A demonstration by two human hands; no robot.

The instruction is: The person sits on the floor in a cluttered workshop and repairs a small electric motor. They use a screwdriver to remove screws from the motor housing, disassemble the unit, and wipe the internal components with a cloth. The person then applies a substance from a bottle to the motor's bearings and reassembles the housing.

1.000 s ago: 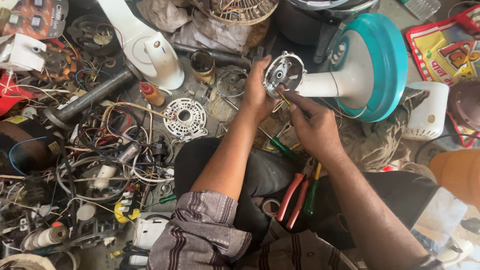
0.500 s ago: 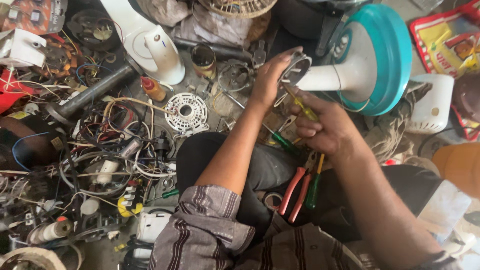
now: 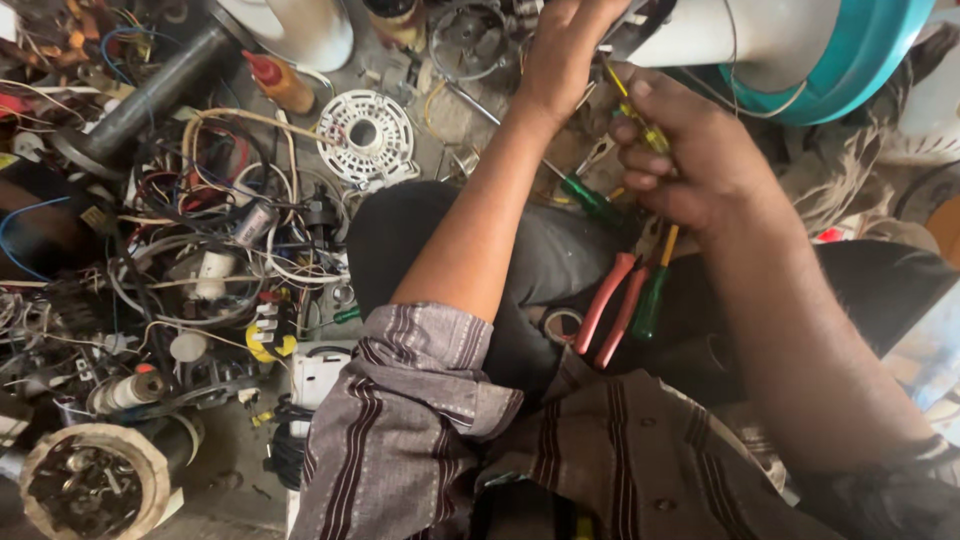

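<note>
A white and teal fan body lies across the top right. My left hand reaches up to its motor end at the top edge and grips it there. My right hand is closed around a thin yellow-handled screwdriver whose tip points up toward the fan's motor end. On my lap below lie red-handled pliers and a green and yellow screwdriver. A second green-handled screwdriver rests under my right hand.
A tangle of wires and small parts covers the floor at left. A white round vented cover, a grey pipe, a small red-capped bottle and a round tub of scrap sit among it.
The view has dropped and closed in, so the fan now sits at the top edge. My right hand has moved up nearer the motor end with the yellow screwdriver.
</note>
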